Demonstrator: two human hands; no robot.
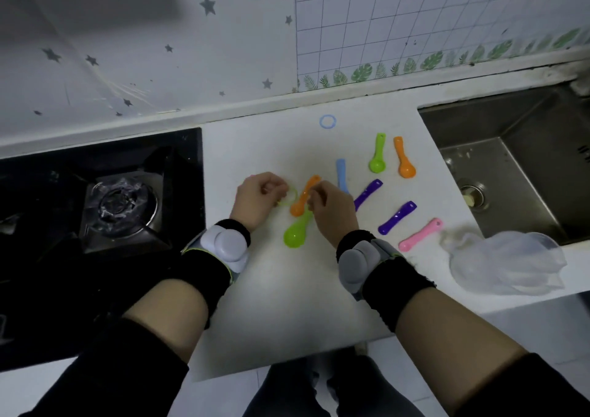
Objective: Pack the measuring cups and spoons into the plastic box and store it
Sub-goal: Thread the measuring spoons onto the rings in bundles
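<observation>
Several coloured plastic measuring spoons lie on the white counter (274,289). My left hand (258,198) pinches a thin yellow-green ring (291,197). My right hand (332,209) pinches the handles of an orange spoon (301,198) and a green spoon (295,233), right beside that ring. A blue spoon (341,174) lies just behind my right hand, partly hidden. Loose to the right are two purple spoons (367,193) (397,218), a pink spoon (419,234), a small green spoon (378,153) and an orange spoon (404,158). No plastic box is in view.
A light blue ring (327,121) lies near the back wall. A black gas hob (121,206) is at the left and a steel sink (517,167) at the right. A crumpled clear plastic bag (507,265) lies at the counter's front right.
</observation>
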